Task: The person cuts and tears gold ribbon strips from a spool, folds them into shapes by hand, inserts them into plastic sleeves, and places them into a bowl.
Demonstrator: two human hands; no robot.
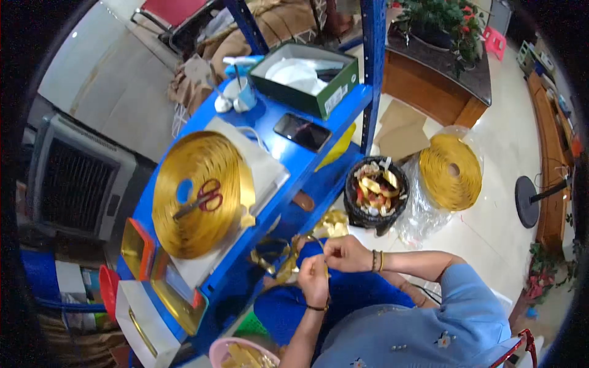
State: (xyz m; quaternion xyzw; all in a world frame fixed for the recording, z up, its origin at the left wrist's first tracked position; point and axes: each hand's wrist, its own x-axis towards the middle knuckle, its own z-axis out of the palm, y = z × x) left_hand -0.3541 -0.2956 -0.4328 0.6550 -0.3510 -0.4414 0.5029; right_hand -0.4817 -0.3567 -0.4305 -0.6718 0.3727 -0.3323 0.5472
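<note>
My left hand (313,281) is closed, its fingers pinching near the end of a gold ribbon (287,268) that loops away to the left over my lap. My right hand (347,253) meets it fingertip to fingertip, also closed in a pinch on the ribbon. The exact spot between the fingertips is small and partly hidden. Left of my hands, on the blue table (300,168), lies a large coil of gold ribbon (169,211). Scissors with dark red handles (210,195) rest on top of the coil.
A phone (302,132), a cup (240,93) and a green box (319,98) stand on the table. A black-lined bin (375,211) full of scraps sits on the floor beside a second gold coil (450,172). A pink basin (224,351) with gold pieces stands low down.
</note>
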